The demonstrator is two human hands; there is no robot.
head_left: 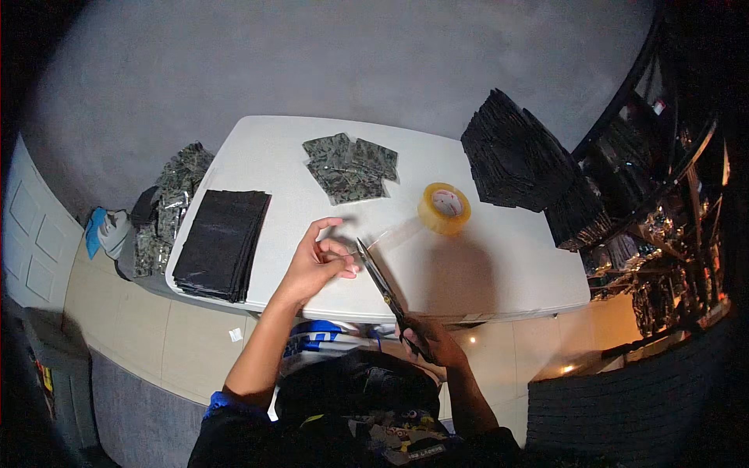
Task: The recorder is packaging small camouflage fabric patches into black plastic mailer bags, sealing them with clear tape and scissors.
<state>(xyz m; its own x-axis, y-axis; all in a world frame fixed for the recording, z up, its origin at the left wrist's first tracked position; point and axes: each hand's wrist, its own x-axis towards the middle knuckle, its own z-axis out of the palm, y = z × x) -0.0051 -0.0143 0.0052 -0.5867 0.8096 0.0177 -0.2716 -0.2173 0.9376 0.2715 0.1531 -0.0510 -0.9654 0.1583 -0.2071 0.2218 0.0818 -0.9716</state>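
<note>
My right hand point(433, 342) grips the dark handles of a pair of scissors point(380, 281), whose blades point up and left across the table's front edge. Just left of the blade tips is my left hand point(319, 260), fingers curled; a small pale bit shows at its fingertips, too small to identify. A roll of clear yellowish packing tape point(444, 208) lies on the white table point(327, 292), with a loose transparent strip running from it towards the blade tips. Behind my left hand, several camouflage-patterned pieces in clear plastic point(350, 167) lie fanned out.
A stack of flat black packets point(222, 245) lies at the table's left. Larger black stacks point(515, 155) stand at its right edge. Camouflage bundles point(175, 205) sit beyond the left edge. A rack with dark, shiny packets point(649, 245) is at far right, a grey wall behind.
</note>
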